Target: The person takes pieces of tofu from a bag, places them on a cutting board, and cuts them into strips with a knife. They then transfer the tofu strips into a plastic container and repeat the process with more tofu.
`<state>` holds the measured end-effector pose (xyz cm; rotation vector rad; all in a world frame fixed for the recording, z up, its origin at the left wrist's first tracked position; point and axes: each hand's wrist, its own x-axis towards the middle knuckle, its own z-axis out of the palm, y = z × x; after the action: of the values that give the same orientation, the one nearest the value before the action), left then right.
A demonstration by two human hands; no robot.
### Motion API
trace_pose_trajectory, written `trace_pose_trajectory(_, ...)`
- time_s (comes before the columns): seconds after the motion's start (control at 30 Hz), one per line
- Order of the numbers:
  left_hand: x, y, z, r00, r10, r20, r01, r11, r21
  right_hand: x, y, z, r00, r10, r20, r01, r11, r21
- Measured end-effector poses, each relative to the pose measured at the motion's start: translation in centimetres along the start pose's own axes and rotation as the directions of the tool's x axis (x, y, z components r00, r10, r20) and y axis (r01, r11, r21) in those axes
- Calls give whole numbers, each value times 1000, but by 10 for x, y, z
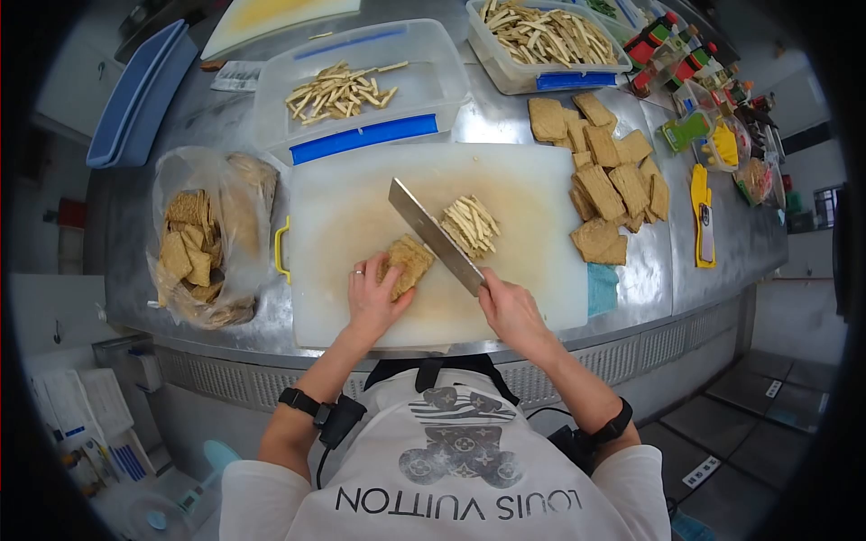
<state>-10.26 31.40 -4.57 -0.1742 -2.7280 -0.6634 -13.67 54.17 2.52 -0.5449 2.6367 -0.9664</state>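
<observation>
My right hand (512, 311) is wrapped round the handle of a cleaver (431, 230), its blade slanting to the upper left over the cutting board (343, 194). My left hand (375, 296) has its fingers bent onto a brown slab of dried tofu (410, 261), pressing it on the board just left of the blade. On the blade's other side lies a small heap of pale cut strips (472, 224). More brown tofu slabs (609, 171) are piled at the board's right edge, partly over a blue-green cloth (602, 287).
A clear plastic bag (236, 216) of slabs stands left of the board. Behind the board are two clear tubs, one with some strips (338, 95), one nearly full (546, 36). Blue bins (140, 95) stand far left; bottles (657, 54) and a yellow-sheathed tool (702, 215) lie right.
</observation>
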Motion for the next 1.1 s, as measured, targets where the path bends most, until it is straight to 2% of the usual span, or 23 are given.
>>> trace_pose_trajectory(0.2,0,-10,-12,993,51,108,-49,999,-22,12,-5,-7,996,3,-85,-18,984,-177)
trace_pose_trajectory(0.3,6,-2,-12,997,44,62,-45,999,16,11,-12,3,993,-79,-89,70,992,-100)
trace_pose_trajectory(0.4,12,-1,-2,997,49,68,-45,998,-50,11,-19,15,997,-70,-15,67,987,-149)
trace_pose_trajectory(0.5,13,0,-1,994,51,101,-48,998,-28,12,-27,15,999,-37,39,43,988,-148)
trace_pose_trajectory(0.6,18,0,-7,988,145,47,-143,988,-50,15,-26,21,999,-25,30,28,993,-116)
trace_pose_trajectory(0.7,19,-7,5,977,207,58,-198,970,-140,15,-27,16,999,-44,-6,43,993,-109)
trace_pose_trajectory(0.8,19,-9,5,978,205,28,-196,963,-184,6,-45,2,999,-3,34,8,991,-137)
trace_pose_trajectory(0.9,19,-10,7,978,206,29,-198,964,-175,0,-57,-4,989,11,144,24,971,-239)
trace_pose_trajectory(1.1,18,-11,4,978,205,38,-193,960,-204,6,-64,1,979,70,191,-18,966,-258)
